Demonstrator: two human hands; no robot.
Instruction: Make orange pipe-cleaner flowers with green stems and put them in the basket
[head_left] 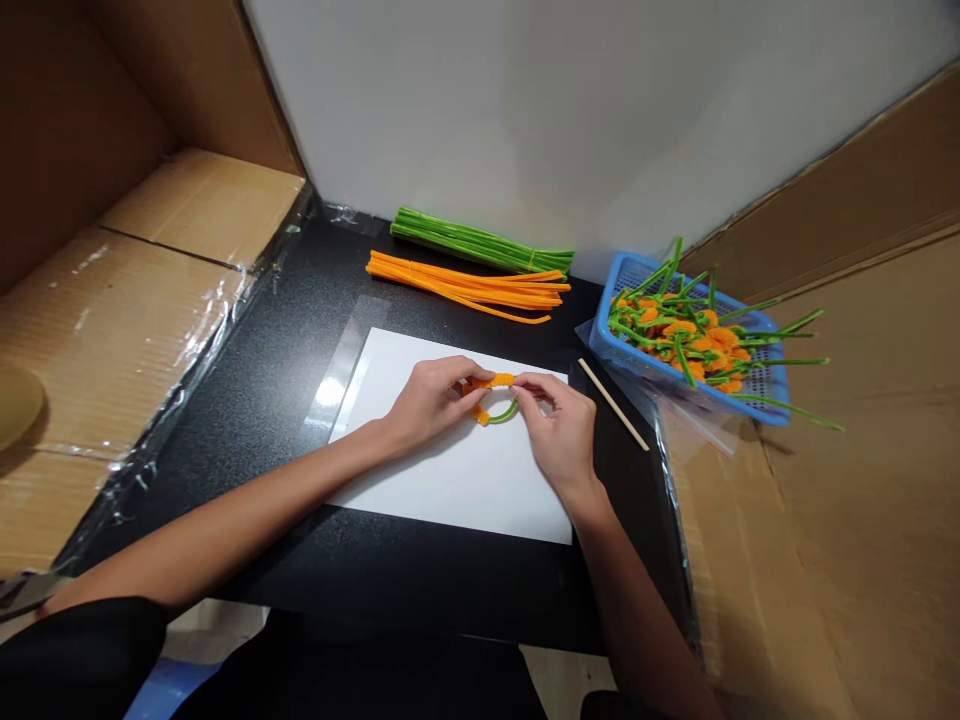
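First, the hands: left hand (431,405) and right hand (551,430) both closed in a pinch, fingertips grasping a bent pipe cleaner (489,381) from either side. Pipe cleaner position: above the middle of the sheet, curved into a near-loop, orange section along the top, green section along the underside, part hidden behind the fingers.

Directly beneath the hands, a white paper sheet (450,480), flat on a black tabletop (225,500), with a clear plastic strip (345,350) at its 10 o'clock edge. At 3 o'clock, just beside the sheet, a thin wooden stick (613,403), lying diagonally on the tabletop.

At 12 o'clock, two loose bundles side by side: orange pipe cleaners (469,287) nearer, green pipe cleaners (480,242) behind, close to a white wall (525,100). At 2 o'clock, a blue perforated plastic basket (634,268), resting partly on a clear plastic sheet (694,425) and packed with orange pipe-cleaner flowers (679,330), green stems projecting past the rim. At 9 and 4 o'clock, cardboard panels (112,330) lining the work area.
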